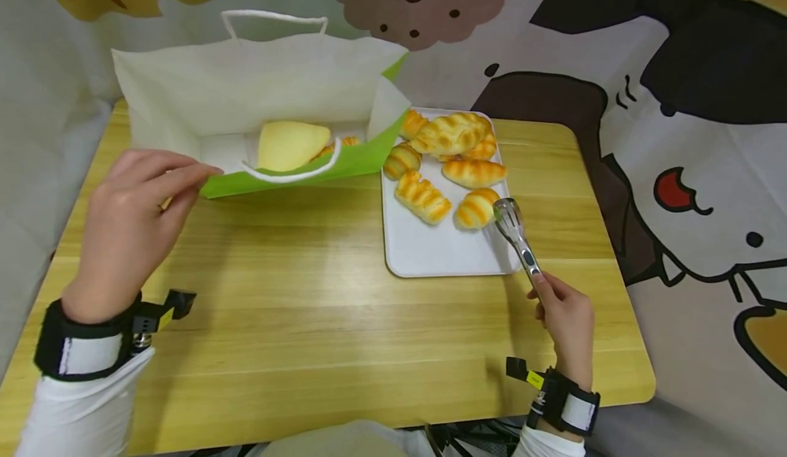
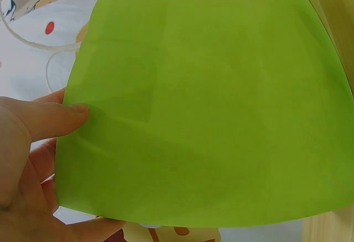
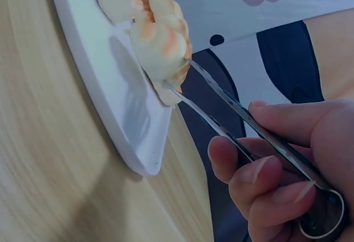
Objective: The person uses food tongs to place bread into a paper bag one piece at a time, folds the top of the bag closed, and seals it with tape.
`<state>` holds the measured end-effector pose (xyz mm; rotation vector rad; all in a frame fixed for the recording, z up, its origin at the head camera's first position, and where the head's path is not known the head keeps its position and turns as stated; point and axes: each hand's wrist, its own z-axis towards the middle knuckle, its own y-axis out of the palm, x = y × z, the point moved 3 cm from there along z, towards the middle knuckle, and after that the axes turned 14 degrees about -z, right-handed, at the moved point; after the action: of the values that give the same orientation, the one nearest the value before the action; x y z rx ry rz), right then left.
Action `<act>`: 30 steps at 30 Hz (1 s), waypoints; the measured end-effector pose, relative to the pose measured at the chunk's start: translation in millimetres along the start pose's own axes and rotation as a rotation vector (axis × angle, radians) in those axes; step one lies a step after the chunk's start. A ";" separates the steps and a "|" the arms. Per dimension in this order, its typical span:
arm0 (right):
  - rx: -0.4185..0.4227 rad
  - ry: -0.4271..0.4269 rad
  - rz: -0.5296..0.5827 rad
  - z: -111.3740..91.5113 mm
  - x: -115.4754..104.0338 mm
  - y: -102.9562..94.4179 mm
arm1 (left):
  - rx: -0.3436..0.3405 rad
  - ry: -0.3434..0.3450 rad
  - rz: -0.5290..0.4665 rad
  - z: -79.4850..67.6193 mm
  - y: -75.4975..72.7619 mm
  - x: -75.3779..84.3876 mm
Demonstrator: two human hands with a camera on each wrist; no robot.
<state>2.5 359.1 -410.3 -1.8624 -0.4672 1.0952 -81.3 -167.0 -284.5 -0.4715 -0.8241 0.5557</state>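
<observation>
My left hand pinches the near rim of a green paper bag between thumb and fingers. The bag's mouth gapes, showing a pale yellow bread slice and part of an orange-brown bread inside. In the left wrist view the bag's green side fills most of the picture. My right hand grips metal tongs. Their tips are at a striped bread roll on the white tray; the right wrist view shows the tips spread at that roll.
Several other breads lie on the tray, among them a braided loaf and a roll. Tray and bag stand side by side on a wooden table. A cartoon-print cloth hangs behind.
</observation>
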 end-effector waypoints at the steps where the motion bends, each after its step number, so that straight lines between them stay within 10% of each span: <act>1: 0.006 -0.002 0.001 -0.6 -0.4 -2.1 | -0.011 0.002 0.004 -0.2 -0.4 0.5; 13: 0.099 -0.001 -0.035 -3.1 -11.2 -43.3 | -0.057 -0.008 -0.007 -2.1 -0.7 2.4; 30: 0.253 -0.166 -0.007 1.7 -84.2 -76.2 | -0.020 0.018 -0.013 -5.3 -6.6 2.5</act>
<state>-35.5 342.7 -304.5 -1.5568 -0.4081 1.2494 -74.0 -171.3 -282.4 -0.4887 -0.8159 0.5315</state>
